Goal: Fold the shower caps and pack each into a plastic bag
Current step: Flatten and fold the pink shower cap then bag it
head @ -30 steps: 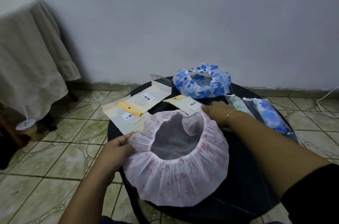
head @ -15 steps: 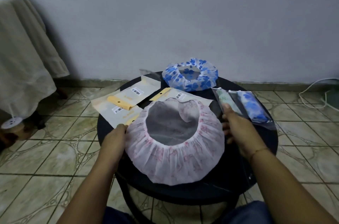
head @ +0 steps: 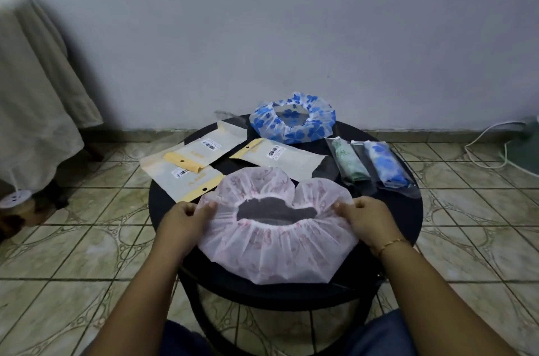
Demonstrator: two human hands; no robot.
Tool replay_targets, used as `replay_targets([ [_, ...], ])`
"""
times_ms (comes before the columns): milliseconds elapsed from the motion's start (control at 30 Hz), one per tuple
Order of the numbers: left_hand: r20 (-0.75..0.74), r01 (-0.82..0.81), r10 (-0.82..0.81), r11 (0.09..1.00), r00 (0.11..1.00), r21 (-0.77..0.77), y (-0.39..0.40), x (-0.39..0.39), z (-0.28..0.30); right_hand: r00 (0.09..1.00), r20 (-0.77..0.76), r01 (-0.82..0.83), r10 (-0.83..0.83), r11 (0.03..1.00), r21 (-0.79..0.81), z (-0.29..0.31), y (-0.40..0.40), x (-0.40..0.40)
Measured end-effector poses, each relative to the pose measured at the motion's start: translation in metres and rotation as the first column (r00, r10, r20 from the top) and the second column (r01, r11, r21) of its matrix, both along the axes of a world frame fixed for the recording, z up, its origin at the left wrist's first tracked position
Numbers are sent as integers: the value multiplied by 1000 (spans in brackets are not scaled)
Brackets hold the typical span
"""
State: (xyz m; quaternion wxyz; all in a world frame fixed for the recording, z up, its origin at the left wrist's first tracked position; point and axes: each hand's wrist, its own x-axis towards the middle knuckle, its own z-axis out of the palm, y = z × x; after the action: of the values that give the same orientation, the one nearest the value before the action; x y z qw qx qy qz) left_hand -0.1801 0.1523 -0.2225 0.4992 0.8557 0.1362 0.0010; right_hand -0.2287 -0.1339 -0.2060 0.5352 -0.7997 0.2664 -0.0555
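A pink-printed white shower cap [head: 277, 250] lies on the near half of the round black table [head: 388, 210], its elastic opening facing up. My left hand [head: 186, 220] pinches its left rim and my right hand [head: 367, 220] pinches its right rim. The far edge of the cap is bent inward toward the opening. A blue-flowered shower cap [head: 293, 118] sits unfolded at the table's far side. Three flat plastic bags with yellow headers [head: 186, 169] lie left and centre. Two packed bags, one green [head: 350, 161] and one blue [head: 385, 164], lie at the right.
A cloth-draped piece of furniture [head: 38, 99] stands at the left. The tiled floor [head: 87, 239] surrounds the table, and a grey wall is close behind it. A white cable [head: 484, 145] runs along the floor at the far right.
Both hands moved nearer along the pink cap's sides and now pinch its rim. The cap has flattened and its opening has narrowed as the far edge came inward.
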Motion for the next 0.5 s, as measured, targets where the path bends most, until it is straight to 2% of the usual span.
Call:
replay_targets([
  [67, 71, 10, -20, 990, 997, 139, 0, 0, -2, 999, 37, -12, 13, 1000, -20, 1, 0, 2],
  [133, 303, 5, -87, 965, 949, 261, -5, -4, 0, 999, 47, -16, 20, 997, -73, 1, 1, 1],
  [167, 425, 38, -175, 949, 888, 313, -10, -8, 3, 999, 42, -14, 20, 990, -143, 0, 2, 1],
  [233, 497, 204, -410, 886, 765, 416, -23, -15, 9, 999, 49, 11, 11, 902, -432, 1, 6, -2],
  [300, 383, 376, -589, 779, 711, 501, -36, -19, 8, 991, 131, 86, 7, 721, -687, 4, 15, -10],
  [333, 293, 435, -639, 728, 711, 530, -40, -19, 5, 981, 192, 121, 31, 675, -727, 6, 21, -12],
  [400, 134, 497, -682, 640, 719, 586, -46, -18, -4, 962, 247, 114, 113, 657, -745, 6, 33, -18],
  [467, 35, 525, -686, 587, 727, 616, -49, -16, -10, 967, 149, -16, 206, 634, -773, 1, 46, -24],
  [500, -1, 537, -685, 571, 728, 621, -49, -16, -12, 971, 44, -114, 237, 612, -782, -3, 50, -27],
])
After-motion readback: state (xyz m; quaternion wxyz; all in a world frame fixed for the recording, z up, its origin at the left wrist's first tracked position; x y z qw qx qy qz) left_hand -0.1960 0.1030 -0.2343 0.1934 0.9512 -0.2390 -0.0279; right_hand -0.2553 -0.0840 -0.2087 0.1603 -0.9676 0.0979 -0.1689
